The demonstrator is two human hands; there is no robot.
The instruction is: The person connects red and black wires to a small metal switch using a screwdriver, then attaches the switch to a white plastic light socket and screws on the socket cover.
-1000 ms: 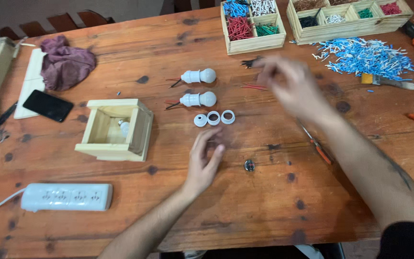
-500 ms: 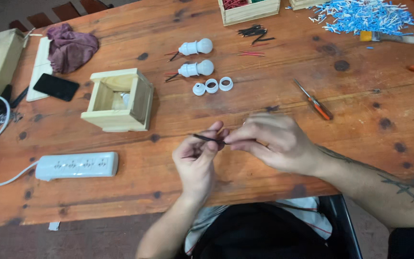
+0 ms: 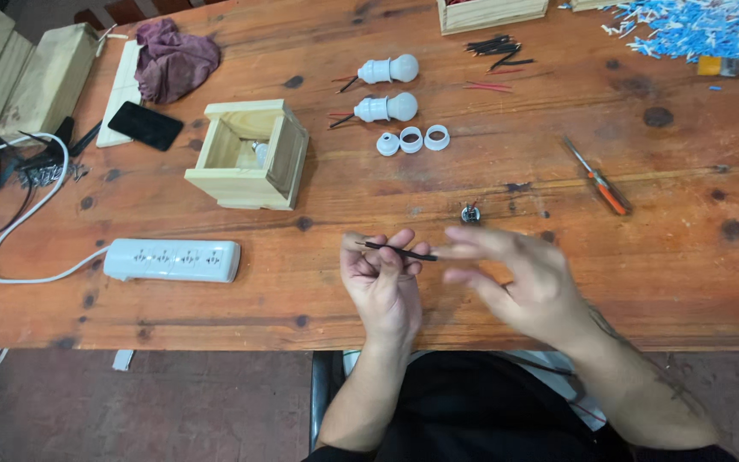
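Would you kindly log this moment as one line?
left hand: holds black wire | right hand: open, blurred, beside wire | nearby: small metal part on table

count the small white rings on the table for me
3. The white rings lie in a row right of the wooden box, just below the lower bulb socket: left, middle, right. None looks hidden.

Single head cam, looking steeply down from the near edge of the wooden table. Moderately close; far edge cropped at frame top, floor visible below near edge.
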